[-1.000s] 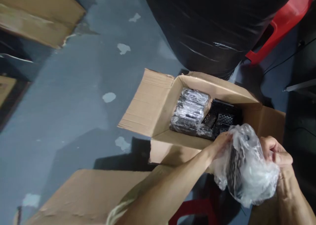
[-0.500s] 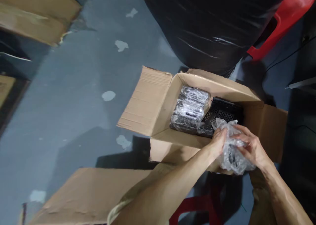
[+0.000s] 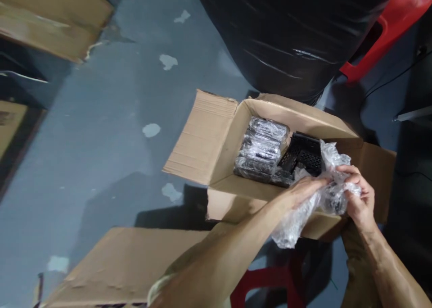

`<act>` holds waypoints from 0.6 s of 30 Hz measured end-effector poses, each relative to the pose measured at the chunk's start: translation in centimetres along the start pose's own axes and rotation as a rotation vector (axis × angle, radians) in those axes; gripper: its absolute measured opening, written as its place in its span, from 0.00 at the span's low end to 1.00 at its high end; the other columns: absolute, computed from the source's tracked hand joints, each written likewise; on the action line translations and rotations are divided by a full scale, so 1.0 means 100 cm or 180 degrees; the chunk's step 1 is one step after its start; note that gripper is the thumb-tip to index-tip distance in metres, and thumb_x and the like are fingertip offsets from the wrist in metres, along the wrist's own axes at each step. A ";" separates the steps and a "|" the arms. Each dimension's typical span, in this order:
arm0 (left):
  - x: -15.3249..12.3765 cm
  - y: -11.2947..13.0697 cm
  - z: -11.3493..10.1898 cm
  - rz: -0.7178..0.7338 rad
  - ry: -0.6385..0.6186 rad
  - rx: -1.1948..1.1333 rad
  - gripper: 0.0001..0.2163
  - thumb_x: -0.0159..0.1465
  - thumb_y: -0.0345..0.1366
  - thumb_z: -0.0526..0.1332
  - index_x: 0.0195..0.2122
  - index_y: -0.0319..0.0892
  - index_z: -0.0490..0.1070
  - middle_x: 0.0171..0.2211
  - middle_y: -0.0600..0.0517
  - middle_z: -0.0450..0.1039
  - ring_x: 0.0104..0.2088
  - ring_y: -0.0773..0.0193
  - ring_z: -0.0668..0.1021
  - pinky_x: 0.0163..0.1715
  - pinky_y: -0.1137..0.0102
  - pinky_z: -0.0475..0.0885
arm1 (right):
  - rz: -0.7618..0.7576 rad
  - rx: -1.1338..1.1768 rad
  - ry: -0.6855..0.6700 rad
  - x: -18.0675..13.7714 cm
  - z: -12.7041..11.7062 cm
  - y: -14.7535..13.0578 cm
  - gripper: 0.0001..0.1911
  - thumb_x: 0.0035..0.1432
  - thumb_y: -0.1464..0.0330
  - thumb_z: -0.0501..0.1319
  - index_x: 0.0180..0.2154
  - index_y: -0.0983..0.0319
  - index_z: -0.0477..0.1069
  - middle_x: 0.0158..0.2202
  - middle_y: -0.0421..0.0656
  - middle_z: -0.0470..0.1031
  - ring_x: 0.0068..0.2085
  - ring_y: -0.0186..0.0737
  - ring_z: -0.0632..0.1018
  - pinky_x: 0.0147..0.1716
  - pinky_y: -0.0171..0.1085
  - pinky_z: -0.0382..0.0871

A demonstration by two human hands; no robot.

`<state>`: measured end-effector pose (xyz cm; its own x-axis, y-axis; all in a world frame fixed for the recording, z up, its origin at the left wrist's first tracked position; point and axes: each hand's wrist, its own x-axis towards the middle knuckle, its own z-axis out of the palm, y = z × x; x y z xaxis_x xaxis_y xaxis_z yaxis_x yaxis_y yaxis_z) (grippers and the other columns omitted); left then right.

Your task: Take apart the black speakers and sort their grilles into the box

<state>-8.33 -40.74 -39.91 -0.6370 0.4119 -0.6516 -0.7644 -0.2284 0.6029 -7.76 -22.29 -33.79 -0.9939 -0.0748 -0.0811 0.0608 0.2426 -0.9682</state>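
Observation:
Both hands work on a crinkled clear plastic bag [image 3: 332, 193] above the near right side of an open cardboard box [image 3: 226, 152]. My left hand [image 3: 305, 190] is closed on the bag, and a loose length hangs below it over the box edge. My right hand [image 3: 361, 197] pinches the bag from the right. Something dark shows inside the bag, too covered to name. Within the box, several plastic-wrapped dark packs [image 3: 261, 148] stand in a row at the left. Right of them lies a black perforated part [image 3: 305, 152], partly hidden by the bag.
A large black plastic bag [image 3: 286, 38] stands behind the box, beside a red plastic chair [image 3: 388, 33]. Another cardboard box [image 3: 128, 263] lies at the front left, and a red stool [image 3: 266, 278] is below my arms. More cardboard [image 3: 57, 20] is at the upper left.
The plastic bag has been spread and twisted, with one end now raised toward the back and another hanging toward the front. My right hand has moved slightly right; the left reaches further right.

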 end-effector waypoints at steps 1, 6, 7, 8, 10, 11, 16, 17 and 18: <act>0.001 -0.003 0.007 -0.0110 -0.0201 -0.0236 0.07 0.59 0.41 0.71 0.30 0.43 0.80 0.29 0.49 0.79 0.36 0.54 0.81 0.39 0.64 0.76 | 0.0006 -0.0093 -0.0053 0.000 0.003 -0.001 0.18 0.65 0.53 0.68 0.29 0.57 0.71 0.55 0.49 0.80 0.56 0.59 0.81 0.56 0.52 0.74; 0.002 -0.004 0.014 0.0271 0.0107 -0.0018 0.07 0.59 0.39 0.67 0.28 0.44 0.72 0.27 0.53 0.70 0.29 0.61 0.72 0.33 0.67 0.68 | 0.0066 -0.0908 -0.0454 0.008 -0.030 -0.007 0.22 0.62 0.46 0.68 0.35 0.57 0.77 0.66 0.51 0.73 0.67 0.65 0.73 0.66 0.57 0.68; 0.000 -0.004 0.011 0.0559 0.0231 0.0455 0.08 0.60 0.38 0.65 0.27 0.44 0.69 0.27 0.53 0.68 0.29 0.61 0.71 0.33 0.67 0.67 | 0.0123 -0.1256 -0.0456 0.010 -0.042 -0.007 0.23 0.60 0.44 0.69 0.40 0.57 0.80 0.68 0.52 0.70 0.69 0.66 0.70 0.67 0.59 0.67; -0.001 -0.003 0.009 0.0851 0.0289 0.0988 0.09 0.61 0.37 0.64 0.25 0.45 0.66 0.27 0.53 0.67 0.30 0.60 0.71 0.35 0.66 0.67 | 0.0164 -0.1614 -0.0330 0.011 -0.051 -0.007 0.26 0.58 0.43 0.71 0.45 0.56 0.81 0.70 0.52 0.68 0.71 0.67 0.68 0.67 0.60 0.66; -0.003 -0.004 0.005 0.1308 0.0238 0.1941 0.11 0.62 0.35 0.63 0.25 0.45 0.62 0.29 0.52 0.67 0.33 0.59 0.71 0.39 0.66 0.68 | 0.0127 -0.2080 0.0208 0.013 -0.061 -0.003 0.30 0.58 0.42 0.72 0.52 0.55 0.81 0.70 0.52 0.66 0.71 0.66 0.67 0.67 0.63 0.66; -0.003 -0.006 0.005 0.1432 0.0159 0.2270 0.11 0.63 0.34 0.62 0.25 0.45 0.62 0.31 0.52 0.68 0.35 0.59 0.72 0.40 0.66 0.69 | 0.0076 -0.2131 0.0433 0.014 -0.060 0.000 0.30 0.59 0.42 0.71 0.53 0.55 0.80 0.69 0.53 0.67 0.70 0.65 0.69 0.67 0.63 0.67; -0.003 -0.017 0.012 0.1894 -0.0262 0.2797 0.06 0.66 0.31 0.58 0.31 0.45 0.67 0.39 0.48 0.74 0.43 0.56 0.76 0.48 0.64 0.73 | 0.0730 -0.1469 0.0200 0.031 -0.022 0.036 0.30 0.57 0.41 0.71 0.43 0.61 0.82 0.43 0.51 0.84 0.44 0.54 0.83 0.45 0.48 0.79; -0.004 -0.019 0.014 0.1972 -0.0323 0.2774 0.06 0.66 0.30 0.58 0.31 0.45 0.68 0.41 0.47 0.74 0.45 0.55 0.77 0.50 0.64 0.74 | 0.0932 -0.1418 0.0139 0.035 -0.016 0.043 0.30 0.57 0.40 0.70 0.40 0.61 0.82 0.37 0.49 0.83 0.38 0.51 0.82 0.39 0.45 0.77; -0.004 -0.020 0.015 0.2025 -0.0372 0.2736 0.06 0.66 0.29 0.57 0.32 0.45 0.68 0.42 0.47 0.75 0.46 0.55 0.77 0.51 0.64 0.74 | 0.1045 -0.1432 0.0116 0.039 -0.013 0.048 0.29 0.59 0.41 0.69 0.37 0.62 0.81 0.32 0.47 0.82 0.33 0.48 0.80 0.35 0.43 0.75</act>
<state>-6.36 -39.15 -40.22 -0.8449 0.5283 -0.0835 0.0591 0.2474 0.9671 -11.44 -20.22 -38.41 -0.9325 0.1056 -0.3455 0.3302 0.6371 -0.6965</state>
